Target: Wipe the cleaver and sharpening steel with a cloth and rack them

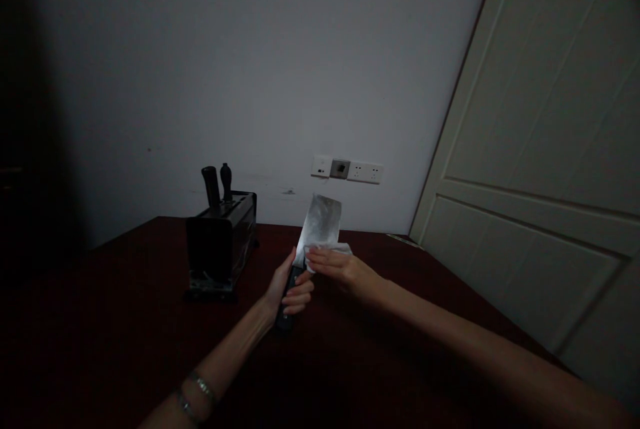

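Observation:
My left hand (289, 290) is wrapped round the dark handle of a cleaver (323, 219), holding its broad steel blade upright over the dark red table (125, 322). My right hand (340, 267) pinches a white cloth (334, 250) against the lower part of the blade, near the handle. A black knife block (221, 242) stands on the table to the left of my hands, with two dark knife handles (218, 185) sticking up from it.
A pale wall lies behind the table, with a row of white sockets (347, 170) low on it. A white panelled door (545, 169) fills the right side. The left edge of the view is in deep shadow.

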`<act>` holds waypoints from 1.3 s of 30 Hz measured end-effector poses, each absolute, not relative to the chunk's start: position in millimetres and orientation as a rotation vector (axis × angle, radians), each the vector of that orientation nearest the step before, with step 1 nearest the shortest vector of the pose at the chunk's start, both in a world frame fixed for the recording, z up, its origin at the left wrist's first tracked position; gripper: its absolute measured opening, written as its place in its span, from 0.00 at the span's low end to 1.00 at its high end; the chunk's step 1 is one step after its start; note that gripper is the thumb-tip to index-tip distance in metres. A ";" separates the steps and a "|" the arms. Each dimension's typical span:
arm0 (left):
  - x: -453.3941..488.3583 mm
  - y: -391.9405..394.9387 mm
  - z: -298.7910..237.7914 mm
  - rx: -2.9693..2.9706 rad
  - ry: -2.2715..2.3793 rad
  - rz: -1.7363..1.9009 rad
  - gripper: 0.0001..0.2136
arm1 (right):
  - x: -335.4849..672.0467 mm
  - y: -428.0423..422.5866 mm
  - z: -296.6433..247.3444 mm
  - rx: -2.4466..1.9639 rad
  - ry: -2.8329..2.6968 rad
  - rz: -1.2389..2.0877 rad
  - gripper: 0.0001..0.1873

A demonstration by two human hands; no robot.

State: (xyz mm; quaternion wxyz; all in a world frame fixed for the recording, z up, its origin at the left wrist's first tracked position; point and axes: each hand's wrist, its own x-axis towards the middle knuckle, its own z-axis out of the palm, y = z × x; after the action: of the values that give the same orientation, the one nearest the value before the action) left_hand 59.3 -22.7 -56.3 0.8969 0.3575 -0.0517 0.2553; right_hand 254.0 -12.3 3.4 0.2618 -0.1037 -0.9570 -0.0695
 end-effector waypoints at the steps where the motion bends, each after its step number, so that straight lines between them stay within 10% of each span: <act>1: 59.4 -23.1 -56.1 0.743 -0.108 0.517 0.27 | 256.7 -11.7 5.4 -0.287 -2.579 -0.190 0.25; 39: 69.9 -29.9 -58.8 0.809 -0.077 0.468 0.28 | 254.0 21.2 39.2 -0.612 -2.104 -0.269 0.24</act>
State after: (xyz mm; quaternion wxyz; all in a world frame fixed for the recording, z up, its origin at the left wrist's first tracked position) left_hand 69.9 -29.9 -58.8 0.8921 0.3899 -0.0370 0.2254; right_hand 254.0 21.2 39.2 0.4502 -0.2476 -0.8510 -0.1086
